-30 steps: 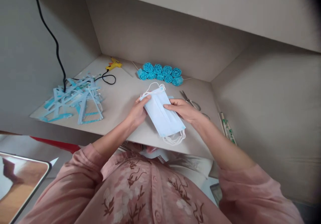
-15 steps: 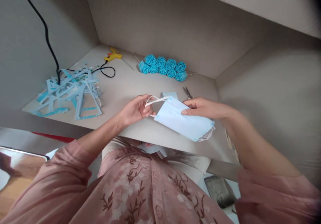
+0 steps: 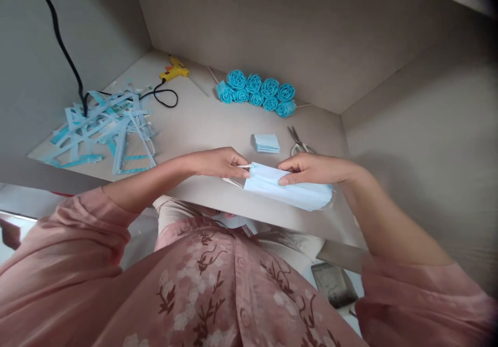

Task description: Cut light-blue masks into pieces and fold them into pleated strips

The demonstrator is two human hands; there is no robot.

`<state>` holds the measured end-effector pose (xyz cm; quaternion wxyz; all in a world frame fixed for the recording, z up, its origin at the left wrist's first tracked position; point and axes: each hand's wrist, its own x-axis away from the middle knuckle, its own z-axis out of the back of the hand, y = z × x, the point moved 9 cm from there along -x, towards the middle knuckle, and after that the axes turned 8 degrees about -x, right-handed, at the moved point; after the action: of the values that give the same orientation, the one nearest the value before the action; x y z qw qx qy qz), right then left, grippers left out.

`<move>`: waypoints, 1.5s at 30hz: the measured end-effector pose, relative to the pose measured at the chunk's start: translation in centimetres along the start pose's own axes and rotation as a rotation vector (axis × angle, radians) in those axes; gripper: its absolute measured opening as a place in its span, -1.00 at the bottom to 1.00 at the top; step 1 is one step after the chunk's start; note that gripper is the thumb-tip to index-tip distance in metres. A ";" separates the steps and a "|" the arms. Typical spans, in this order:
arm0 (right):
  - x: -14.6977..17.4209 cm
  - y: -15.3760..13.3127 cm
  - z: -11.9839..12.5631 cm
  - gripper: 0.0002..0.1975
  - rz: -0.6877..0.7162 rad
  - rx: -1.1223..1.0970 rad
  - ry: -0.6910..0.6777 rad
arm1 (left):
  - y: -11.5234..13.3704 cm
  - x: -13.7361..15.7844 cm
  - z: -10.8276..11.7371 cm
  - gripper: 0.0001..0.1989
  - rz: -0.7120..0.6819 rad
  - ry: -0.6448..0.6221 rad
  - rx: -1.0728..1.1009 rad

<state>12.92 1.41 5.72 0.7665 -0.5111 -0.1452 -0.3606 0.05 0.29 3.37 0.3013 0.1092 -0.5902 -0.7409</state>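
Pale blue face masks, stacked flat, hang just over the front edge of the desk. My right hand grips the masks near their middle, thumb on top and fingers behind. At the masks' left end, my left hand is closed at the corner, pinching by the white ear loops. One loop dangles below the left fingers. Beyond the masks lies a small stack of cut blue pieces. Scissors with pale handles rest beside that stack, close to my right hand.
Blue crepe-like flowers sit in two rows on sticks near the back wall. A yellow glue gun with a black cord lies at the back left. Cut mask strips are heaped on the left of the desk.
My left hand has turned over and moved from the loose loops to the mask corner. The masks now lie flatter, uncovering the cut stack and more of the scissors. The view has shifted slightly.
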 end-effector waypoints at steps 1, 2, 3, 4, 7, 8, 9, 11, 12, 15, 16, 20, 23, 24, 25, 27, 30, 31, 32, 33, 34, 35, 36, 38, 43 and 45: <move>0.1 0.1 0.0 -0.56 -0.001 -0.013 0.005 | -0.2 0.0 0.1 -0.67 0.010 0.019 0.019; 0.1 0.2 0.0 -0.56 -0.003 -0.034 0.015 | -0.5 0.0 0.3 -0.67 0.017 0.048 0.050; 0.2 0.4 0.0 -0.57 -0.006 -0.062 0.030 | -0.7 0.1 0.6 -0.67 0.017 0.081 0.087; 0.2 0.7 0.1 -0.57 -0.011 -0.094 0.048 | -0.8 0.1 0.7 -0.67 0.009 0.111 0.126; 0.3 1.4 0.3 -0.58 -0.021 -0.176 0.090 | -0.6 0.3 0.9 -0.66 -0.037 0.153 0.199; 0.4 1.4 0.3 -0.58 -0.018 -0.182 0.102 | -0.3 0.3 0.8 -0.66 -0.051 0.151 0.203; 0.5 1.4 0.5 -0.59 -0.009 -0.171 0.121 | 0.0 0.4 0.8 -0.67 -0.064 0.154 0.201; 1.0 0.8 1.2 -0.62 0.014 -0.097 0.197 | 0.9 0.5 0.8 -0.67 -0.090 0.171 0.193; 1.5 0.3 1.6 -0.63 0.023 -0.040 0.260 | 1.4 0.7 0.9 -0.66 -0.102 0.188 0.188; 3.5 -1.5 2.9 -0.70 0.027 0.160 0.475 | 2.7 1.2 1.3 -0.64 -0.120 0.248 0.145; 4.1 -2.1 3.0 -0.72 0.030 0.228 0.533 | 3.0 1.3 1.4 -0.63 -0.120 0.261 0.119; 5.4 -3.7 2.0 -0.74 0.089 0.479 0.671 | 2.9 1.6 1.1 -0.52 -0.105 0.267 -0.008; 5.3 -3.6 1.0 -0.73 0.105 0.575 0.700 | 2.3 1.5 0.8 -0.48 -0.084 0.253 -0.095; 5.3 -3.4 0.9 -0.73 0.103 0.587 0.705 | 2.1 1.5 0.6 -0.49 -0.078 0.244 -0.113; 5.3 -3.2 0.8 -0.74 0.098 0.589 0.708 | 2.0 1.4 0.5 -0.51 -0.073 0.233 -0.120; 5.4 -2.8 0.9 -0.76 0.074 0.570 0.708 | 1.9 1.4 0.3 -0.51 -0.064 0.209 -0.094; 5.5 -2.2 1.1 -0.77 0.032 0.491 0.678 | 1.8 1.5 0.0 -0.51 -0.036 0.179 0.018; 5.5 -2.0 1.1 -0.76 0.029 0.449 0.650 | 1.8 1.6 -0.1 -0.52 -0.024 0.171 0.058; 5.3 -1.9 1.0 -0.75 0.035 0.402 0.615 | 1.7 1.6 -0.2 -0.53 -0.016 0.162 0.092; 5.2 -1.8 0.9 -0.74 0.045 0.350 0.575 | 1.7 1.5 -0.3 -0.55 -0.015 0.155 0.116; 4.9 -1.6 0.8 -0.73 0.056 0.296 0.531 | 1.7 1.4 -0.3 -0.58 -0.023 0.153 0.132; 4.6 -1.4 0.7 -0.72 0.064 0.245 0.487 | 1.7 1.2 -0.3 -0.60 -0.037 0.157 0.143; 4.1 -1.1 0.7 -0.70 0.069 0.198 0.449 | 1.6 1.0 -0.2 -0.61 -0.055 0.164 0.150; 2.9 -0.3 0.6 -0.66 0.076 0.126 0.395 | 0.8 0.3 0.1 -0.61 -0.068 0.190 0.184; -0.7 2.4 1.1 -0.67 0.110 0.148 0.418 | -4.2 -1.1 0.5 -0.62 0.105 0.263 0.451; -0.6 4.0 2.8 -0.66 0.093 0.154 0.553 | -5.7 -1.0 0.6 -0.65 0.186 0.295 0.486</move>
<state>15.78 5.04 3.87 0.8293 -0.3396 0.0658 -0.4387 -1.27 2.08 -2.06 0.4157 0.2301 -0.7074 -0.5233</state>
